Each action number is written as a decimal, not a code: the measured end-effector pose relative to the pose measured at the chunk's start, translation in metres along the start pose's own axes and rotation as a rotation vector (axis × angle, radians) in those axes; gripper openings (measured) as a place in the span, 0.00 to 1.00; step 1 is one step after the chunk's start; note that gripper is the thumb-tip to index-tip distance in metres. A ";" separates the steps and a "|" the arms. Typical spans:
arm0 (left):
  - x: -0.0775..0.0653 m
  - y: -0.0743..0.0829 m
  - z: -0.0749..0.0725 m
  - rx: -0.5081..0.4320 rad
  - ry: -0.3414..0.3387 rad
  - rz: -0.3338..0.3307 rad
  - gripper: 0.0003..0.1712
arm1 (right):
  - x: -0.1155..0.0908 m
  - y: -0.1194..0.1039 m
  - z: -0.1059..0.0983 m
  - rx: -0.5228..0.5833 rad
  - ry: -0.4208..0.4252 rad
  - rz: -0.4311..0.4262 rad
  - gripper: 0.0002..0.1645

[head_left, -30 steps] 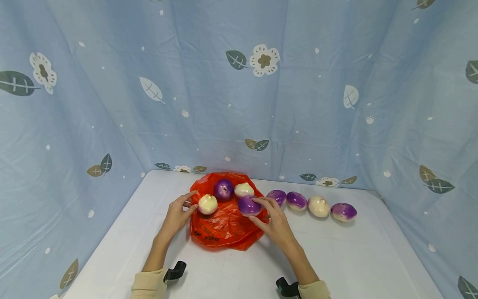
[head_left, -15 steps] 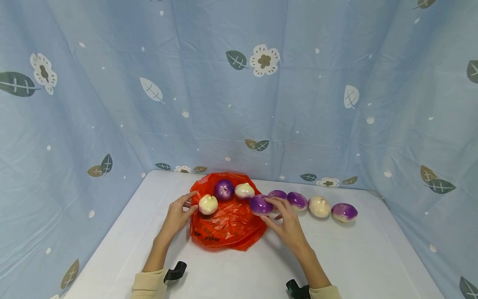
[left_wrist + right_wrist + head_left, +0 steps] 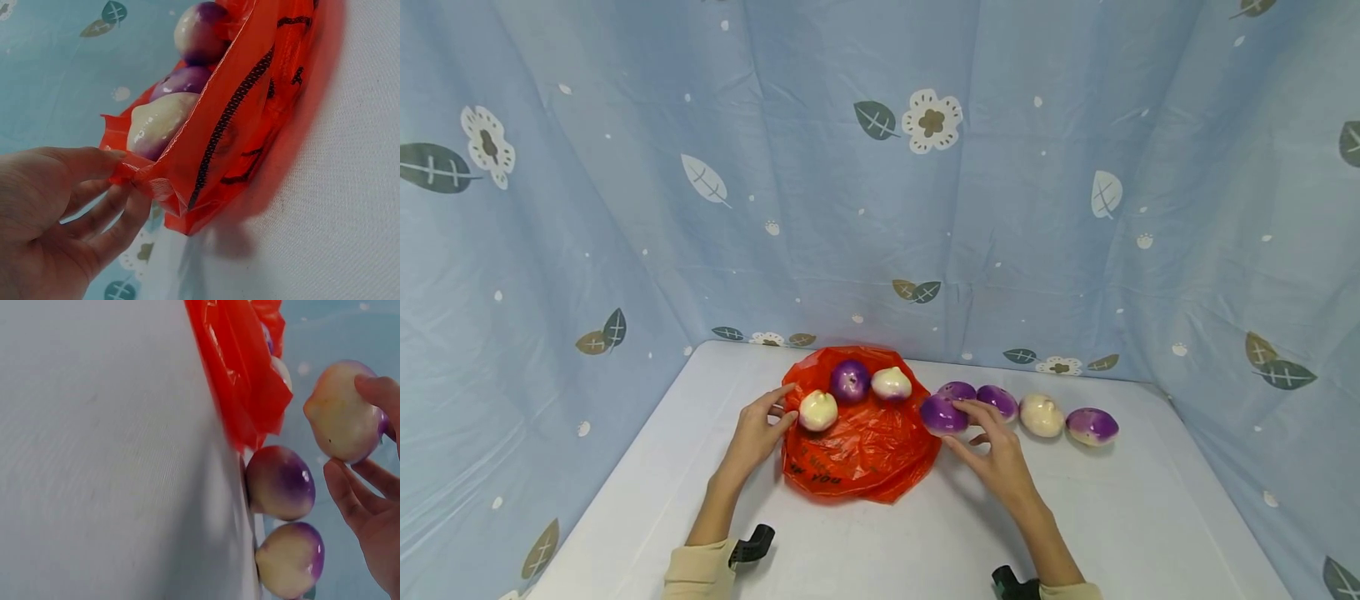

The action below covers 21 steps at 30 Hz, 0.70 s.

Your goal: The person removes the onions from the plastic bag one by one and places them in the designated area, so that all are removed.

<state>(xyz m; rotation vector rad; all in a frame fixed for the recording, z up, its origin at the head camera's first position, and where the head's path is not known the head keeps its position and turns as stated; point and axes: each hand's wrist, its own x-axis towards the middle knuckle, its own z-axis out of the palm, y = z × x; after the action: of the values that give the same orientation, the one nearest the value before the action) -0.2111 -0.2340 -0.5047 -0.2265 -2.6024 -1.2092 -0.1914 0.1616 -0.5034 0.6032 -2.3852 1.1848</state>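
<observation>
My right hand (image 3: 996, 454) holds a purple-and-white turnip (image 3: 942, 414) between thumb and fingers, just past the right edge of a red plastic bag (image 3: 865, 454). In the right wrist view this turnip (image 3: 344, 412) is raised off the table, its pale pointed end showing. At the bag's left side, my left hand (image 3: 758, 429) pinches the rim; the left wrist view shows the red film (image 3: 134, 172) between thumb and fingers. Inside the opened bag lie a pale turnip (image 3: 817, 410), a purple one (image 3: 850, 381) and another pale one (image 3: 892, 383).
Several more turnips line up to the bag's right on the white table (image 3: 880, 550), from a purple one (image 3: 957, 389) partly behind the held turnip to another purple one (image 3: 1092, 426) at the far right. A blue patterned curtain (image 3: 820, 208) surrounds the back and sides.
My right hand has carried the turnip rightward, from over the bag to beyond its right edge. The left hand and the turnips in the bag have stayed put.
</observation>
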 end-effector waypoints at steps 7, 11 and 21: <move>0.000 0.000 0.001 -0.005 -0.003 -0.004 0.28 | -0.007 0.009 -0.006 0.003 -0.009 0.042 0.36; 0.001 -0.002 0.001 -0.007 0.001 -0.006 0.28 | -0.009 0.012 -0.010 0.008 -0.022 0.051 0.35; 0.001 -0.002 0.001 0.002 0.001 0.003 0.28 | -0.011 0.023 -0.018 -0.006 -0.067 0.074 0.34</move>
<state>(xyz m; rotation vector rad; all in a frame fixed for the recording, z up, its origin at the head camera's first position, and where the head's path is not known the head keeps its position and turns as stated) -0.2132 -0.2345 -0.5067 -0.2291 -2.6012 -1.2058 -0.1918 0.1907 -0.5137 0.5652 -2.4866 1.2050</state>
